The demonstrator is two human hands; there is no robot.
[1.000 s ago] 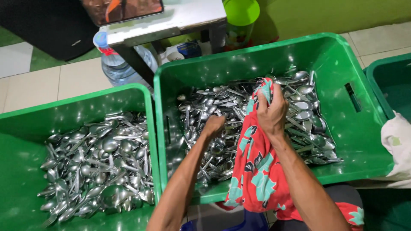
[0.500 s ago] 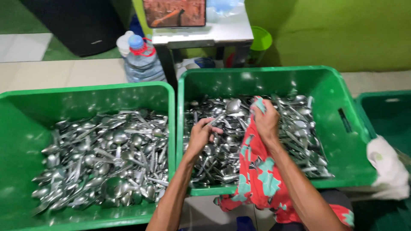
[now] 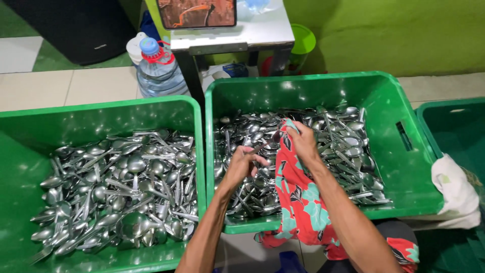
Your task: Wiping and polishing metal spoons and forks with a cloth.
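A: Okay, quick one. Left hand [image 3: 241,164] is pinched on a spoon [image 3: 260,148], handle end, over the right crate [image 3: 323,86]. Right hand [image 3: 303,141] is clenched on a red floral cloth [image 3: 298,202], gathered near the spoon's upper end.

B: Cloth touching the spoon?

A: Cannot tell for sure; they meet right at the fingers. The cloth hangs down from the right hand over the crate's near rim toward the lap.

B: Where's the rest of the cutlery?

A: Loose pile [image 3: 343,146] in the right crate under both hands, second pile [image 3: 121,192] in the left crate [image 3: 101,108]. White cloth [image 3: 454,189] draped on the far right edge.

B: Tip for the wipe?

A: Judgement only: the person should keep the left pinch low on the handle so the bowl stays free, wrap the cloth fully round the bowl, and pull along the length rather than twisting. Holding the spoon above the pile avoids snagging the cloth on forks.

B: Risk?

A: Slippery metal, thin pinch; the spoon could drop back into the pile.
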